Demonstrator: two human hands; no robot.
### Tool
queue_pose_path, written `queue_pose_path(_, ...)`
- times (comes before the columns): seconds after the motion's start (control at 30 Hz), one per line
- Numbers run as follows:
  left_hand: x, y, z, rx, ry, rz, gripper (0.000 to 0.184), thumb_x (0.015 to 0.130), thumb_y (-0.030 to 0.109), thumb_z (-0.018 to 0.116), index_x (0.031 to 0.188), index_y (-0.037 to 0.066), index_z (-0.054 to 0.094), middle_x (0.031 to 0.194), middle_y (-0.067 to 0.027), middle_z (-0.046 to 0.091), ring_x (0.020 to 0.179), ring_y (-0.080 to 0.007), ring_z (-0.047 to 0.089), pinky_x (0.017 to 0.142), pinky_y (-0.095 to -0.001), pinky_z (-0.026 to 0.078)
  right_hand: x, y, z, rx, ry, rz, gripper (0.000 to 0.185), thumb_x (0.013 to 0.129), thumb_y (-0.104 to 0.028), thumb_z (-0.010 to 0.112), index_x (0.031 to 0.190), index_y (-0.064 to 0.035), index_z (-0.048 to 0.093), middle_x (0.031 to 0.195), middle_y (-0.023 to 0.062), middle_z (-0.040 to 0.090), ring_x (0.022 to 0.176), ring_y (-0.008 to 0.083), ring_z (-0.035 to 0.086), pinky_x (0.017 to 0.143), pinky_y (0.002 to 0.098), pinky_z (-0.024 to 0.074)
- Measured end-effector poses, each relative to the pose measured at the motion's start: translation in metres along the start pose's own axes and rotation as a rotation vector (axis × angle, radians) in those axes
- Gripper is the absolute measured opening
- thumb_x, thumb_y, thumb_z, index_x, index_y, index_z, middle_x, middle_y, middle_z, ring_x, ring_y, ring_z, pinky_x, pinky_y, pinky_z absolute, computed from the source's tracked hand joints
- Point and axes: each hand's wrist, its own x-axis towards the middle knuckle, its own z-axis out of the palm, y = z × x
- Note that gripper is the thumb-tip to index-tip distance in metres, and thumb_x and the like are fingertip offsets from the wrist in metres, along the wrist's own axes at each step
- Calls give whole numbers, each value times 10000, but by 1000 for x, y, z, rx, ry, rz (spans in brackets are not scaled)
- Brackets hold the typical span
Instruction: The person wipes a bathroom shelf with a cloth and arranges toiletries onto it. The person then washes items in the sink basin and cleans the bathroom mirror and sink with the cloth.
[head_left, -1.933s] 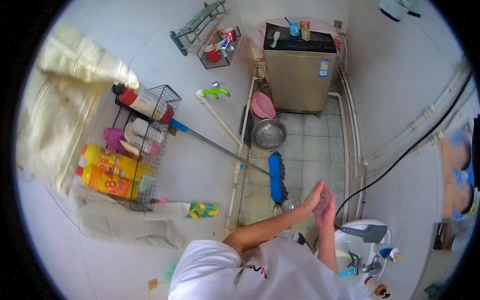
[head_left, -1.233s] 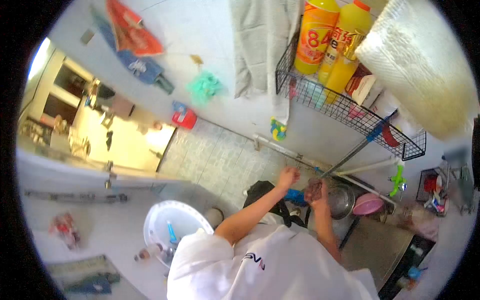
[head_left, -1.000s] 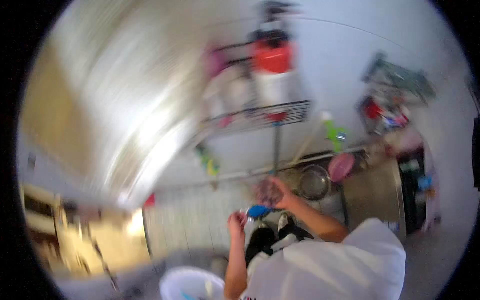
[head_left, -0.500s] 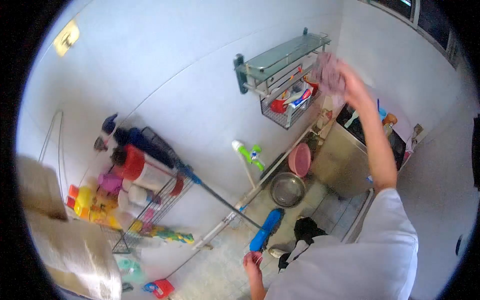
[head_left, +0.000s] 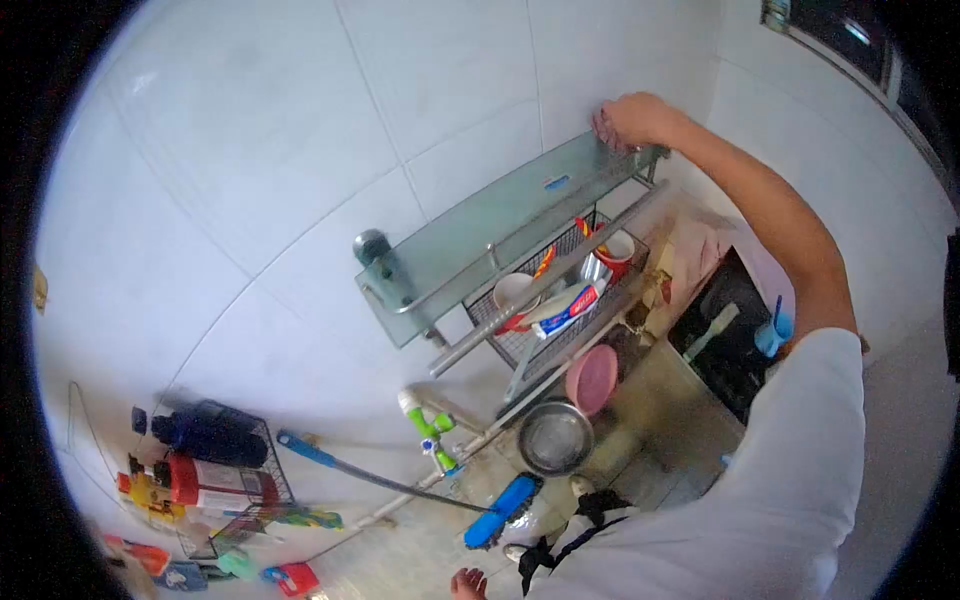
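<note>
My right hand (head_left: 635, 120) is at the far end of a frosted glass shelf (head_left: 470, 235) on the tiled wall. It is closed on a greyish-pink cloth (head_left: 603, 130), mostly hidden beneath the fingers and pressed against the glass. Low in the view, my left hand (head_left: 468, 583) hangs near my body with loosely bent fingers and nothing in it; the frame edge cuts off most of it. Under the shelf, a wire basket (head_left: 520, 345) holds cups and a toothpaste tube (head_left: 570, 308).
A metal rail (head_left: 545, 285) runs along the shelf front. Below are a pink basin (head_left: 591, 380), a steel basin (head_left: 556, 438), a green-handled tap (head_left: 430, 428) and a blue brush (head_left: 500, 512) on a long pole. Bottles crowd a wire rack (head_left: 270, 450) at left.
My right hand has gone from holding the cloth in the air to pressing it on the shelf's far end. The view has shifted closer to the shelf, and my left hand sits lower.
</note>
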Motion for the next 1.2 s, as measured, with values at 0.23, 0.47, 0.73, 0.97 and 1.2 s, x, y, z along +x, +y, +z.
queue_pose_path(0.23,-38,-17,63,-46,24,-28,401,938,301,461,1226,21,458,1125,-171,577,1027,-290,575,881,-420,475,11,-165,-79,440,-107,-815,262,811,-284,590,918,-49,627,831,118,673,696,271,634,609,382,513)
queue_pose_path(0.47,-46,-17,104,-55,-120,-50,403,946,275,410,1246,8,443,1160,-206,550,1054,-331,567,880,-412,492,23,-9,-32,56,-222,-513,293,751,-192,664,1021,-90,615,892,127,659,764,280,626,678,392,492)
queue_pose_path(0.73,-27,-37,84,-46,9,-114,391,919,257,444,1221,12,477,1128,-195,571,1023,-318,581,846,-415,503,22,-42,-52,303,-389,-506,362,680,-194,725,1012,-93,626,880,76,647,830,220,609,706,370,491)
queue_pose_path(0.97,-33,-23,101,-68,-8,-73,373,933,257,432,1218,22,482,1125,-188,568,1002,-319,579,852,-414,500,27,-122,-74,299,-164,-960,400,692,-256,722,1013,-54,596,894,107,634,823,241,590,711,379,477)
queue_pose_path(1.2,-20,-46,88,-145,148,-135,366,895,311,503,1135,35,493,1034,-159,590,862,-286,619,717,-404,516,6,-34,-69,286,-419,-459,325,680,-193,759,931,-62,599,854,71,638,815,235,592,708,392,474)
